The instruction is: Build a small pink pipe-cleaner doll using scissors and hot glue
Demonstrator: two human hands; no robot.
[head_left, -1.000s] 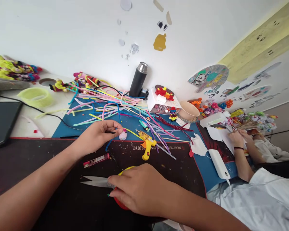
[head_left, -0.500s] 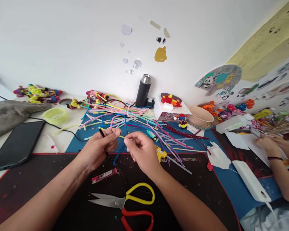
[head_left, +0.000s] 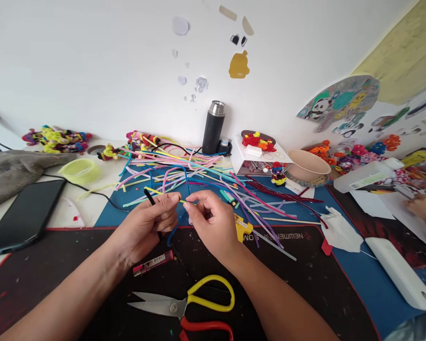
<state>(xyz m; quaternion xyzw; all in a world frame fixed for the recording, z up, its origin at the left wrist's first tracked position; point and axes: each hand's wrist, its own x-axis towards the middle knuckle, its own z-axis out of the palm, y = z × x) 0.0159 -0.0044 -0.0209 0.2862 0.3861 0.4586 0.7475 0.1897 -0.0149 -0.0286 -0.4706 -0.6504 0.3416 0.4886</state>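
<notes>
The left hand [head_left: 152, 218] and the right hand [head_left: 213, 225] are meeting above the far edge of a black mat [head_left: 287, 289]. Their fingertips are pinching a thin yellow-green strip [head_left: 182, 201], which is showing in the small gap between them. The left fingers are also grasping a black strip [head_left: 149, 196], whose upper end is sticking out above the knuckles.

Nearer the person, scissors [head_left: 173, 308] with yellow and red handles are lying on the mat, their blades slightly parted and pointing left. A narrow pink packet [head_left: 154, 264] is lying between them and the left hand. A yellow glue gun [head_left: 244, 229] is resting behind the right wrist, partly hidden by it.

Colourful fuzzy stems [head_left: 199, 166] are sprawling across the bench [head_left: 87, 208] beyond the hands. A black flask [head_left: 213, 130] is standing behind them, and a phone [head_left: 24, 215] is lying at far left. At the right edge, a co-worker's hand [head_left: 424, 210] is resting near white paper [head_left: 372, 204].
</notes>
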